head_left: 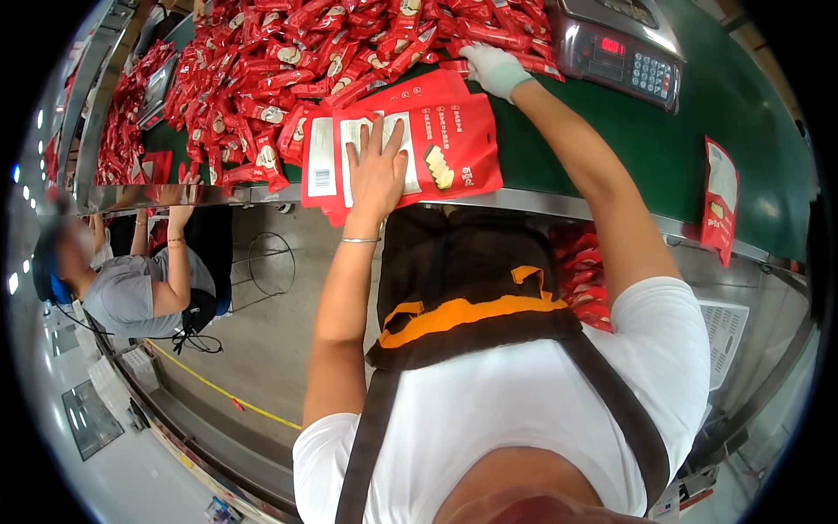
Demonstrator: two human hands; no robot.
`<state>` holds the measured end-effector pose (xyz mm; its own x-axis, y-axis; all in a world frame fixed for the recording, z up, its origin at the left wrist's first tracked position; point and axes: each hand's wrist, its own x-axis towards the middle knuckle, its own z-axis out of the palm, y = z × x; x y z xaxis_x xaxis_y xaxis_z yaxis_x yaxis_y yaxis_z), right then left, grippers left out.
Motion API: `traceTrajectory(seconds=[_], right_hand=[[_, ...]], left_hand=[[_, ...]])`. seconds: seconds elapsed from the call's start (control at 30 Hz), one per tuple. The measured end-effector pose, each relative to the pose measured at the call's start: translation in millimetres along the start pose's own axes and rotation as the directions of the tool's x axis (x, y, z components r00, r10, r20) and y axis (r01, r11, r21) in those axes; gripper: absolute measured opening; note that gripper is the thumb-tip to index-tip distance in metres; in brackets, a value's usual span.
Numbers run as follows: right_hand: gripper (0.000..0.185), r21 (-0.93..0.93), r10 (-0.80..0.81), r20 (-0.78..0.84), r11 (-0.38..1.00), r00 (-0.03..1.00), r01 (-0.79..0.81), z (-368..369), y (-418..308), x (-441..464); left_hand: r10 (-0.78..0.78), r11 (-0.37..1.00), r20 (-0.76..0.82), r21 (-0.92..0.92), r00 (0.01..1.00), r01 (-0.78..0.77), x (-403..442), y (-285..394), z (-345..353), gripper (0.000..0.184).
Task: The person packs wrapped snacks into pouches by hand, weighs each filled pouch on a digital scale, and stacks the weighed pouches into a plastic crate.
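My left hand [378,173], bare and with a bracelet at the wrist, lies with its fingers spread on a stack of flat red bags [467,131] at the table's front edge. The bags have white label panels. My right hand [496,72], in a white glove, is at the right end of a large heap of small red packets [349,44]. Its fingertips are by some packets left of the scale, and whether they grip one I cannot make out.
A digital scale [620,54] stands right of the heap. Another red bag [720,201] lies at the table's right edge. A co-worker [144,288] in grey is at the left near a second scale [157,87]. Red packets [583,271] fill something below the table.
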<state>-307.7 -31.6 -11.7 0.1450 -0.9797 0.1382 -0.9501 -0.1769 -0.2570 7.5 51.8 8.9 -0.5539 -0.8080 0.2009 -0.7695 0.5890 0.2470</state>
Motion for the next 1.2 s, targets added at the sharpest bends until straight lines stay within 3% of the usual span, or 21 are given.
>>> traceTrajectory(seconds=[0.13, 0.2, 0.3, 0.33, 0.4, 0.47, 0.53, 0.57, 0.63, 0.73, 0.8, 0.87, 0.9, 0.93, 1.0, 1.07, 1.1, 1.17, 1.2], right_hand=[[0.025, 0.369, 0.220, 0.004, 0.906, 0.976, -0.205, -73, -17, -101], [0.025, 0.359, 0.389, 0.068, 0.849, 0.919, -0.387, -89, -6, -151], [0.028, 0.502, 0.216, 0.090, 0.833, 0.972, -0.232, -80, -22, -179], [0.030, 0.520, 0.170, 0.215, 0.814, 0.962, -0.260, -75, -28, -170], [0.033, 0.570, 0.177, 0.238, 0.770, 0.955, -0.285, -52, -47, -144], [0.035, 0.826, 0.173, 0.274, 0.462, 0.946, -0.323, -17, -58, -108], [0.036, 0.868, 0.132, 0.252, 0.407, 0.959, -0.284, 17, -63, -93], [0.037, 0.904, 0.115, 0.229, 0.344, 0.967, -0.255, 30, -66, -87], [0.038, 0.879, 0.086, 0.288, 0.371, 0.954, -0.299, -1, -86, -89], [0.042, 0.798, -0.043, 0.433, 0.482, 0.900, -0.361, -10, -71, -93], [0.043, 0.846, -0.244, 0.307, 0.512, 0.920, -0.147, -3, -67, -107], [0.043, 0.818, -0.214, 0.361, 0.539, 0.908, -0.199, 1, -65, -110], [0.042, 0.782, -0.133, 0.421, 0.555, 0.897, -0.284, -1, -69, -111], [0.041, 0.790, -0.120, 0.355, 0.569, 0.927, -0.229, 8, -66, -115], [0.038, 0.786, -0.090, 0.216, 0.607, 0.972, -0.119, 26, -62, -122], [0.037, 0.839, -0.138, 0.255, 0.524, 0.957, -0.148, 43, -50, -118], [0.037, 0.855, -0.156, 0.268, 0.494, 0.951, -0.160, 44, -50, -114], [0.038, 0.774, -0.207, 0.332, 0.618, 0.920, -0.140, 42, -48, -114], [0.038, 0.772, -0.210, 0.342, 0.618, 0.916, -0.147, 50, -44, -112]], left_hand=[[-0.016, 0.996, 0.002, -0.085, 1.000, 0.016, 0, 1, -2, 0.052], [-0.022, 0.992, 0.008, -0.123, 1.000, 0.023, 4, -1, -2, 0.052], [-0.024, 0.982, 0.019, -0.187, 1.000, 0.027, 1, -2, -1, 0.053], [-0.018, 0.983, 0.028, -0.182, 0.999, 0.022, 0, -4, 0, 0.053], [-0.011, 0.985, 0.017, -0.174, 1.000, 0.014, 1, -5, 2, 0.053], [-0.004, 0.984, 0.018, -0.180, 1.000, 0.007, 2, -4, 0, 0.053], [-0.017, 0.984, 0.019, -0.177, 1.000, 0.021, 0, -4, -5, 0.053], [0.011, 0.996, -0.003, -0.083, 1.000, -0.011, 0, -3, -6, 0.053], [0.061, 0.997, -0.015, 0.057, 0.998, -0.060, 2, -7, -6, 0.054], [0.117, 0.991, 0.001, 0.073, 0.993, -0.116, 9, -7, -9, 0.054], [0.108, 0.991, 0.003, 0.082, 0.994, -0.108, 21, 5, -9, 0.054], [0.242, 0.964, 0.015, 0.110, 0.970, -0.242, 46, 20, -1, 0.052], [0.231, 0.973, 0.087, -0.043, 0.969, -0.228, 63, 30, 4, 0.050], [0.225, 0.962, 0.155, -0.194, 0.962, -0.194, 82, 42, 9, 0.048], [0.267, 0.950, 0.413, -0.265, 0.871, -0.165, 120, 63, 11, 0.041], [0.319, 0.940, 0.560, -0.290, 0.764, -0.180, 145, 67, 20, 0.033], [0.311, 0.942, 0.559, -0.290, 0.769, -0.170, 155, 64, 24, 0.033], [0.520, 0.817, 0.541, -0.541, 0.661, -0.200, 166, 57, 37, 0.026], [0.517, 0.816, 0.542, -0.547, 0.663, -0.189, 165, 56, 47, 0.026]])
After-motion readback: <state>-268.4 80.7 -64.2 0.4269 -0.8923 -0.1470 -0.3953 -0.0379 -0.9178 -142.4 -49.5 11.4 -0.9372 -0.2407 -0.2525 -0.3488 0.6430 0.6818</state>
